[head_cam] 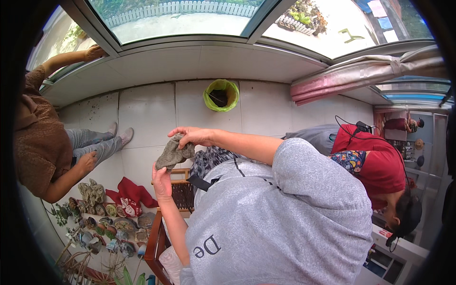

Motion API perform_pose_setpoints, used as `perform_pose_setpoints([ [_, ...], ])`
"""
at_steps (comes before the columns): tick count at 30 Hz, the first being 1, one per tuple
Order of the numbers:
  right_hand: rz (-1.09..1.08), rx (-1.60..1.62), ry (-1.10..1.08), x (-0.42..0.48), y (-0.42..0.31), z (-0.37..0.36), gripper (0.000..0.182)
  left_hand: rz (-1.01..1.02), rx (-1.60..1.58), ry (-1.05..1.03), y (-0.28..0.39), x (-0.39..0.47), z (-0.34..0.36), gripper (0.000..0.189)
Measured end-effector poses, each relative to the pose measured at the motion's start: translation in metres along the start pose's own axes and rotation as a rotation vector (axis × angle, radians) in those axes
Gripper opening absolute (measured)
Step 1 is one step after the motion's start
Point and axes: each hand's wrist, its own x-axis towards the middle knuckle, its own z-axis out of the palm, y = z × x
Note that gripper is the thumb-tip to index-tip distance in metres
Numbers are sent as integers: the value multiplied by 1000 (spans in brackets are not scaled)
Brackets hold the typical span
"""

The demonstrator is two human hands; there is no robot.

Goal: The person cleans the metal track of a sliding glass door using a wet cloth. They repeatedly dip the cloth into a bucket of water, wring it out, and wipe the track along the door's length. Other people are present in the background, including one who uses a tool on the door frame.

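Note:
A crumpled grey-brown cloth (174, 154) is stretched between my two hands above the tiled floor. My right hand (196, 137) grips its upper end, with the thumb pressed on the near side and the index finger held out. At the lower end, my left hand (162, 182) pinches the cloth near the thumb tip; its other fingers are partly hidden behind the fabric. My grey T-shirt fills much of the lower view. Beneath my left forearm is a wooden chair (154, 238) with a dark woven part.
Past the cloth, a bin with a yellow-green liner (233, 104) stands by the window wall. A person in brown (42, 149) stands at left, one hand at the window frame. Someone in red (377, 160) bends at right. Potted succulents (110, 231) crowd the lower-left floor.

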Motion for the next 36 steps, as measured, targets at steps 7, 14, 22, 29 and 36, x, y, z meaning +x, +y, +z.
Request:
perform_pose_setpoints([
  [7,-179,40,67,-22,29,-46,40,173,277,58,18,16,61,20],
  [14,-73,275,149,-32,35,-79,23,75,116,-137,24,11,94,17],
  [22,-89,232,32,-12,-1,-35,38,254,197,286,49,-2,30,23],
  [29,-25,361,-397,14,-40,90,56,237,-589,-5,90,-40,-37,75],
  [36,-30,-50,-327,84,-20,149,45,163,-472,126,81,-54,-97,49],
])
